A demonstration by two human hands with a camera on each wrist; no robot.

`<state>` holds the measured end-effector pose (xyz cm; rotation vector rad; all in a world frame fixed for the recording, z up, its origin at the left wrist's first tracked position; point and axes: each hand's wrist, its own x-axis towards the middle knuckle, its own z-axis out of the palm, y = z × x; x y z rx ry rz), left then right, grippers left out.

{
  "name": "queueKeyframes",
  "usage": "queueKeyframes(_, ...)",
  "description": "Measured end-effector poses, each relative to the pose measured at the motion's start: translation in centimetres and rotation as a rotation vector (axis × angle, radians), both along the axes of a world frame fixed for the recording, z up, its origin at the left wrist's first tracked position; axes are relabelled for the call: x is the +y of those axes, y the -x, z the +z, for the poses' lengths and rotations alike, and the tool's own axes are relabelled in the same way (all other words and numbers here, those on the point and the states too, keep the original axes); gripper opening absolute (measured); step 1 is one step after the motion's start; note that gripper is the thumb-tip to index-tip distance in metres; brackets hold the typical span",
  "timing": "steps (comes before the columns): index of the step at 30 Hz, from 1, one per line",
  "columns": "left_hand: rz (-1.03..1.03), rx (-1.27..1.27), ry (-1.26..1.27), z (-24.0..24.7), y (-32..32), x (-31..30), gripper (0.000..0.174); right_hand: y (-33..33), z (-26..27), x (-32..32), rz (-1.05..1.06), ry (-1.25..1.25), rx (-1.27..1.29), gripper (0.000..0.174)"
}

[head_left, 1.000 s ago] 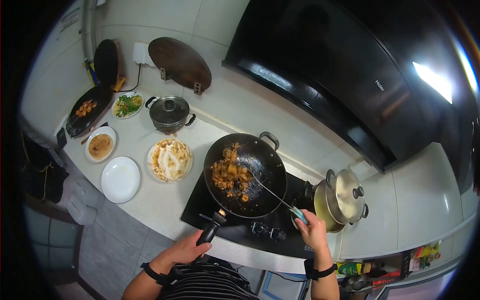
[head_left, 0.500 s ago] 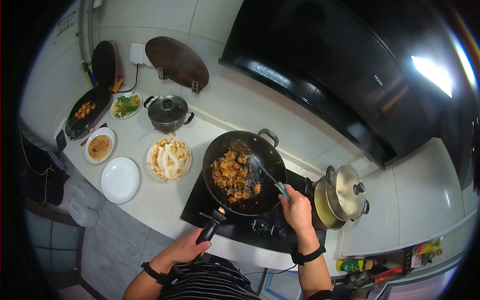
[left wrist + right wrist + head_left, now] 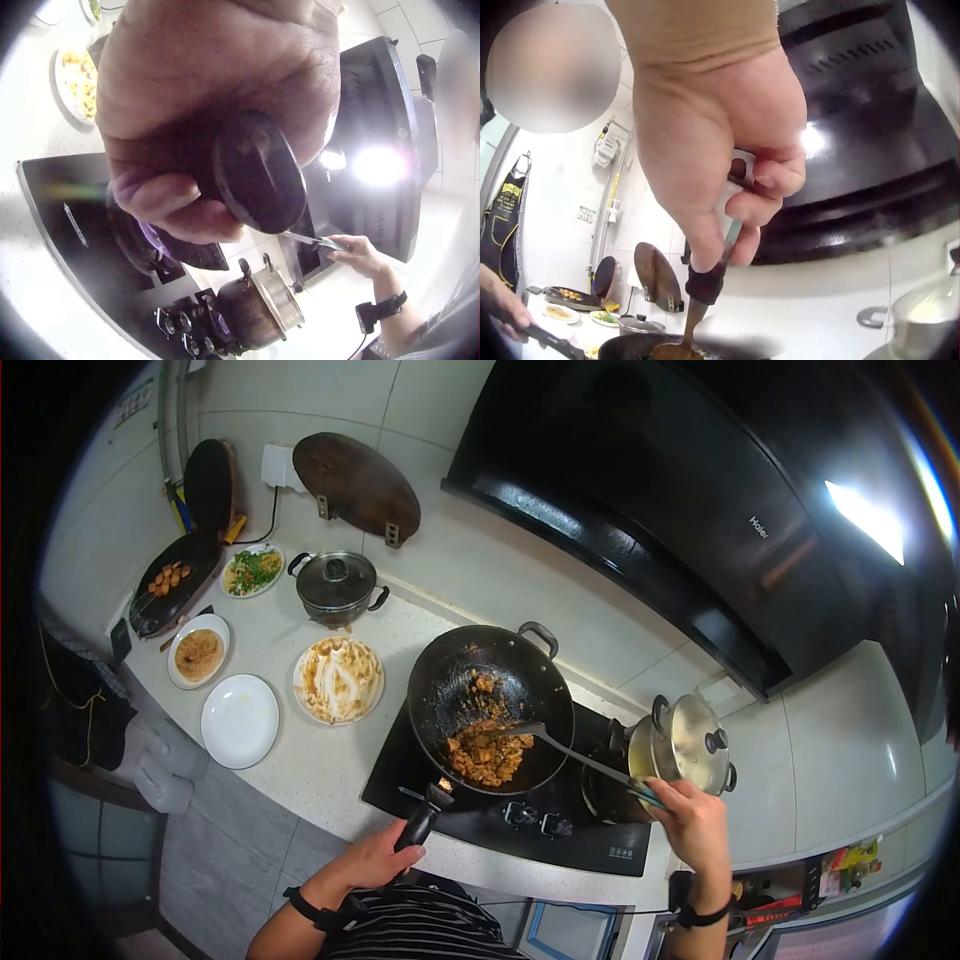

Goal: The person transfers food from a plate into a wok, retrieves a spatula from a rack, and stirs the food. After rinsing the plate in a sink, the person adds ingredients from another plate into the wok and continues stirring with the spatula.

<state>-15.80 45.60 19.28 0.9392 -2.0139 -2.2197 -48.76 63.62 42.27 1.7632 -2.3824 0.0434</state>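
Observation:
My left hand (image 3: 370, 857) grips the black handle (image 3: 422, 822) of a wok (image 3: 436, 685) on the black cooktop. In the left wrist view the rounded handle end (image 3: 259, 172) shows inside the curled fingers. A spatula (image 3: 595, 764) with a blue-green grip is held in my right hand (image 3: 697, 825), to the right of the wok. Its dark blade reaches down into browned, chopped food (image 3: 488, 758) gathered at the near side of the wok. Bare, oily metal shows on the wok's far and left parts.
A lidded steel pot (image 3: 690, 755) stands right of the wok, close to the right forearm. To the left are a sauce-smeared plate (image 3: 312, 678), a white plate (image 3: 240, 722), a small lidded pot (image 3: 336, 592) and an open electric griddle (image 3: 165, 605). A range hood (image 3: 640, 510) hangs above.
My right hand first moved in over the wok, then back out to the right with the spatula. The food has shifted from the wok's left side toward the near side. My left hand stays put.

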Motion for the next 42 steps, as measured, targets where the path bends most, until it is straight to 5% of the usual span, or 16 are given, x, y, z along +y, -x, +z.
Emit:
queueKeyframes(7, 0.011, 0.003, -0.031, -0.3, 0.1, 0.1, 0.035, -1.4, 2.8, 2.7, -0.059, -0.163, -0.060, 0.035)
queueKeyframes(15, -0.004, -0.014, -0.024, 0.8, 0.1, 0.0, 0.034, -0.8, -5.1, -2.9, -0.105, 0.071, 0.019, 0.033)
queueKeyframes(24, -0.004, -0.011, -0.011, 0.8, 0.1, 0.1, 0.033, 0.0, -6.8, -5.3, -0.213, 0.301, -0.111, 0.031)
queueKeyframes(28, -0.001, -0.003, -0.017, 0.2, 0.1, 0.1, 0.034, -1.4, -10.6, -7.5, -0.168, 0.122, -0.102, 0.032)
queueKeyframes(34, -0.009, 0.005, 0.006, -0.5, 0.1, 0.1, 0.037, -1.9, -5.2, -4.4, -0.024, -0.017, -0.102, 0.037)
queueKeyframes(42, -0.009, 0.009, -0.046, -0.1, 0.2, 0.0, 0.038, -1.2, 2.3, 0.9, -0.133, -0.076, -0.052, 0.039)
